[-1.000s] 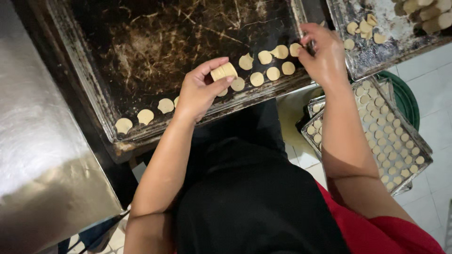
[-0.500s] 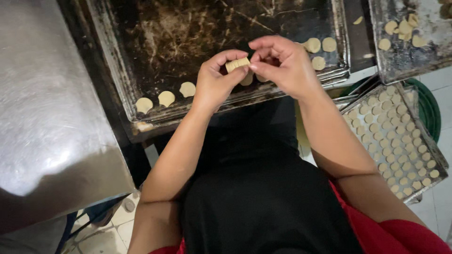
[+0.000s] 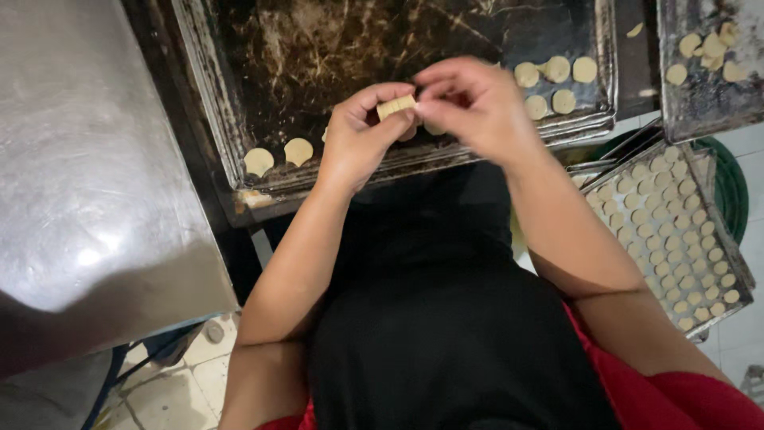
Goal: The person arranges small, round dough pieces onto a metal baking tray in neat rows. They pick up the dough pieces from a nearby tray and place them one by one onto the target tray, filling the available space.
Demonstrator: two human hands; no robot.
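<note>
A big dark baking tray (image 3: 263, 87) sits in front, old and stained. Small round dough pieces (image 3: 277, 156) lie on it near its front edge, and more dough rounds (image 3: 557, 80) lie at its right end. Beside it on the right is another dark tray (image 3: 700, 111) with dough bits. Lower down, a full tray (image 3: 744, 279) holds rows of rounds. A shiny metal table (image 3: 87, 159) is on the left.

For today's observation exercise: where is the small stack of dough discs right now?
In the head view, the stack of dough discs sits pinched between the left hand and right hand, above the near edge of the dark baking tray.
</note>
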